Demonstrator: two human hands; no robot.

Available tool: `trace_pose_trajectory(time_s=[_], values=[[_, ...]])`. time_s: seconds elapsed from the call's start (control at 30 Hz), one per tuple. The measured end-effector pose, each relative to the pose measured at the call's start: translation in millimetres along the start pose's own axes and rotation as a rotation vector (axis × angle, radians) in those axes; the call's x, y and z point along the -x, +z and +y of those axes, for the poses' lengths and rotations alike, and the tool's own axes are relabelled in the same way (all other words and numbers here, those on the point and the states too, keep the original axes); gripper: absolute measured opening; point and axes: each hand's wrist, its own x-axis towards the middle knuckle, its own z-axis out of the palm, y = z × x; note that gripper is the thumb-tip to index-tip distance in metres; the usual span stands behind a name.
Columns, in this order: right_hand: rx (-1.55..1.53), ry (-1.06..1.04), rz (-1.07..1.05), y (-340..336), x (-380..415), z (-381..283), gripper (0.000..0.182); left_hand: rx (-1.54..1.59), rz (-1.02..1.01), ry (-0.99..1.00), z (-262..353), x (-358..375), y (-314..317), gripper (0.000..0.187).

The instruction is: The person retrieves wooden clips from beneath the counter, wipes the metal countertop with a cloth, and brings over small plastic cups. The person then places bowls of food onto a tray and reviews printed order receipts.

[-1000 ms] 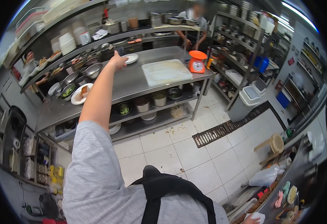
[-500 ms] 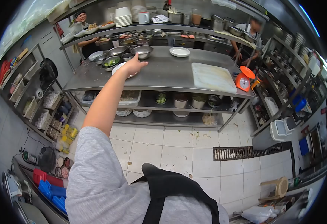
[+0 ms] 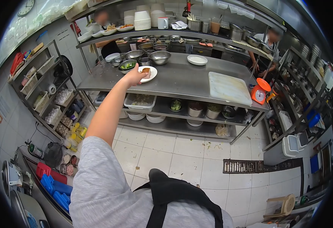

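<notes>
My left hand (image 3: 133,77) is stretched out over the steel worktable, at the left edge of a white plate (image 3: 152,76). Its thumb and forefinger are spread apart, and the thumb overlaps the plate. Between them a brown-topped piece of food, pale at its lower end (image 3: 146,71), shows on the plate. Right behind the hand stands a metal bowl of green vegetables (image 3: 127,65). A wider steel bowl (image 3: 160,58) sits just beyond the plate. My right hand is out of view.
A white cutting board (image 3: 230,88), an orange scale (image 3: 259,91) and another white plate (image 3: 197,60) are on the worktable (image 3: 181,78). Stacked bowls (image 3: 142,21) line the overhead shelf. Two people stand behind it. Storage racks flank both sides; a floor drain (image 3: 246,166) lies at right.
The view has shifted, so the table sits lower and further right. My left hand has moved left relative to the plate, uncovering the brown food on it.
</notes>
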Motion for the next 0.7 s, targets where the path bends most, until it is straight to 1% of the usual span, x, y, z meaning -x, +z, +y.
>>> trace_pose_trajectory(time_s=[0.1, 0.17, 0.2, 0.33, 0.4, 0.43, 0.47, 0.53, 0.57, 0.6, 0.63, 0.7], values=[[-0.002, 0.002, 0.0, -0.3, -6.4, -0.7, 0.087, -0.005, 0.037, 0.006, 8.1, 4.9, -11.6, 0.095], [0.003, 0.001, 0.005, 0.2, -8.5, 0.8, 0.087, 0.021, 0.085, 0.033, 9.2, -9.6, -21.0, 0.089], [0.005, 0.008, 0.006, -0.4, -12.6, 2.4, 0.087, -0.052, 0.114, 0.06, 4.9, -26.4, -27.5, 0.09], [0.009, 0.033, 0.02, -0.2, -34.1, 15.4, 0.088, -0.141, 0.189, 0.011, 30.0, -29.3, -36.9, 0.092], [0.012, 0.061, 0.025, -1.3, -52.0, 31.1, 0.088, -0.079, 0.14, -0.025, 40.0, -29.6, -35.4, 0.091], [0.009, 0.076, 0.024, -1.1, -63.5, 42.7, 0.088, -0.149, 0.173, 0.019, 40.5, -35.7, -32.3, 0.09], [0.014, 0.095, 0.028, -2.8, -79.2, 58.9, 0.088, -0.152, 0.16, 0.024, 37.4, -39.7, -32.3, 0.09], [0.022, 0.157, 0.045, -7.6, -114.6, 103.3, 0.089, -0.071, 0.135, 0.058, 41.6, -34.5, -18.2, 0.091], [0.019, 0.225, 0.04, -7.0, -127.7, 130.0, 0.089, 0.052, 0.053, 0.155, 37.5, -37.7, -13.1, 0.089], [0.008, 0.305, 0.017, -0.1, -137.5, 158.4, 0.089, -0.034, 0.075, 0.236, 43.3, -41.3, -10.5, 0.087], [0.02, 0.378, -0.002, 5.7, -144.8, 198.3, 0.089, -0.061, 0.125, 0.26, 47.7, -41.4, -4.0, 0.091], [0.034, 0.455, -0.028, 33.2, -149.5, 274.3, 0.089, -0.108, 0.164, 0.582, 14.9, -105.9, 22.5, 0.086]])
